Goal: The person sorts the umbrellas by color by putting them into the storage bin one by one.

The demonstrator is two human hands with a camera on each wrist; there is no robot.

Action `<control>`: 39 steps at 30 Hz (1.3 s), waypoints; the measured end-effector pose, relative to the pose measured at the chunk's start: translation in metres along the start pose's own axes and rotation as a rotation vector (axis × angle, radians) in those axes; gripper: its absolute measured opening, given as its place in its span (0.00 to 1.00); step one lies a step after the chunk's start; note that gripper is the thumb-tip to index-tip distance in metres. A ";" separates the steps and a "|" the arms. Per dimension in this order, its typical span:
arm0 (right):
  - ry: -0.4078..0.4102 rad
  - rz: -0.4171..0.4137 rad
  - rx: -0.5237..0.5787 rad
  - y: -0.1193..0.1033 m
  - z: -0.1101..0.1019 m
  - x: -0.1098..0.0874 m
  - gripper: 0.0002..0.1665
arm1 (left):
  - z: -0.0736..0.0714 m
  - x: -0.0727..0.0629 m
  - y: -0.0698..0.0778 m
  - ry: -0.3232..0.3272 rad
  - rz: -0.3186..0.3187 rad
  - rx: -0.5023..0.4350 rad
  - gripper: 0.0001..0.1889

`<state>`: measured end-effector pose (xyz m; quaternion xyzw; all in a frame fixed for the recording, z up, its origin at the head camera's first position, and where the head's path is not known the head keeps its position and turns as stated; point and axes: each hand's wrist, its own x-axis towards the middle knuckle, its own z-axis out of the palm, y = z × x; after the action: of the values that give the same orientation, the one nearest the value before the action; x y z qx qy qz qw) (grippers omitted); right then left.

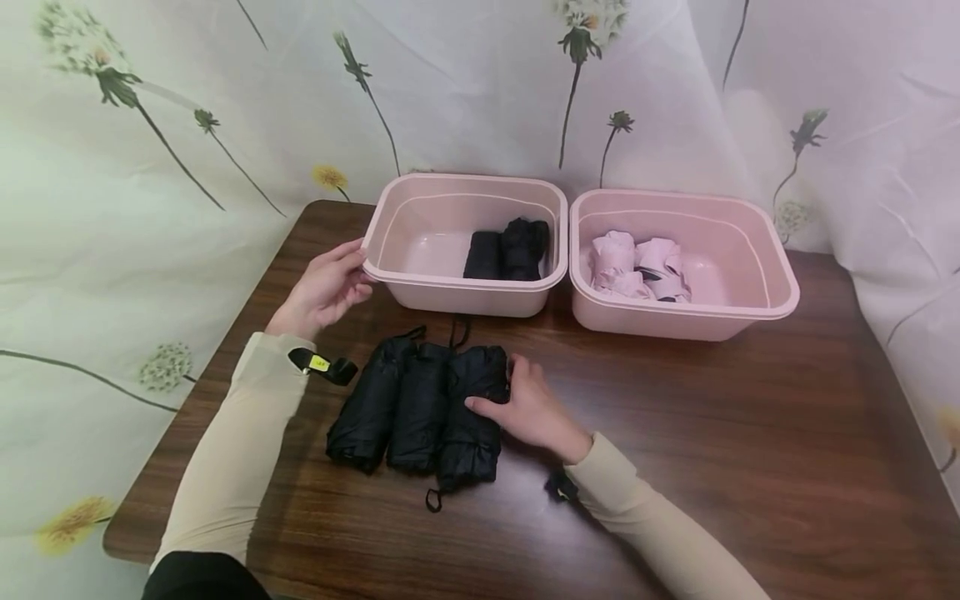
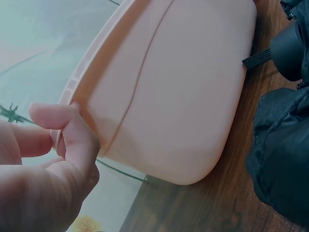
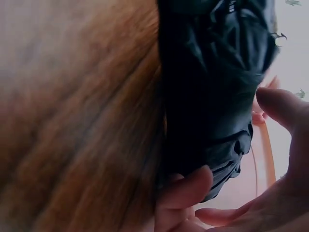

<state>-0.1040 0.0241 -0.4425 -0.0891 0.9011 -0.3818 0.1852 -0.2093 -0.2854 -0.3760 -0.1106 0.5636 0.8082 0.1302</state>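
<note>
My left hand [image 1: 326, 287] pinches the rim at the left end of a pink plastic basin [image 1: 465, 298]; the left wrist view shows thumb and fingers around that rim. Three folded black umbrellas lie side by side on the table: a left one [image 1: 367, 412], a middle one [image 1: 420, 408] and a right one [image 1: 471, 454]. Around the right umbrella's upper part is my right hand [image 1: 538, 412], its thumb on top and fingers along the right side. In the right wrist view, thumb and fingertips touch the black umbrella's fabric [image 3: 207, 96]. Two black rolled bundles [image 1: 521, 250] lie inside the left basin.
A second pink basin [image 1: 686, 323] stands close beside the first, with several pink folded bundles [image 1: 615, 254] inside. Both are at the back of the brown wooden table [image 1: 712, 433]. Behind hangs a white cloth [image 1: 465, 83] printed with dandelions.
</note>
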 end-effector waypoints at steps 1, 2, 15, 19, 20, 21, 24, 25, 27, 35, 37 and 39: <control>0.001 0.000 -0.019 -0.001 0.001 0.000 0.63 | 0.000 0.000 0.000 0.000 -0.002 0.005 0.26; 0.004 -0.001 -0.041 -0.002 0.003 0.000 0.65 | 0.000 0.000 0.000 0.001 -0.003 0.006 0.26; 0.015 -0.012 -0.208 -0.015 0.014 0.001 0.72 | 0.001 -0.001 0.000 -0.002 0.011 0.000 0.26; -0.023 0.031 -0.195 -0.014 0.008 0.000 0.70 | 0.002 0.000 0.000 -0.006 0.011 0.000 0.26; -0.030 0.039 -0.195 -0.013 0.005 0.000 0.70 | 0.002 0.000 0.000 -0.007 0.009 0.000 0.27; -0.035 0.044 -0.193 -0.013 0.003 -0.001 0.69 | 0.002 0.000 0.000 -0.008 0.008 0.000 0.27; -0.041 0.052 -0.203 -0.010 -0.003 -0.002 0.66 | 0.002 0.000 0.000 -0.008 0.006 0.000 0.26; -0.040 0.054 -0.209 -0.009 -0.006 -0.002 0.64 | 0.002 0.000 0.000 -0.008 0.005 0.000 0.26; -0.040 0.063 -0.220 -0.006 -0.010 -0.002 0.62 | 0.002 0.000 0.000 -0.006 0.003 0.001 0.26; -0.020 0.052 -0.317 -0.001 -0.023 -0.009 0.58 | 0.002 -0.003 -0.001 -0.014 -0.007 -0.011 0.28; -0.021 0.035 -0.340 -0.002 -0.023 -0.011 0.57 | 0.001 -0.003 0.000 -0.017 -0.008 -0.012 0.28; -0.032 0.026 -0.367 -0.002 -0.022 -0.012 0.58 | 0.001 -0.003 0.000 -0.021 -0.005 -0.016 0.28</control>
<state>-0.1014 0.0403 -0.4237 -0.1159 0.9537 -0.2070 0.1848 -0.2068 -0.2851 -0.3747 -0.1046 0.5553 0.8135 0.1375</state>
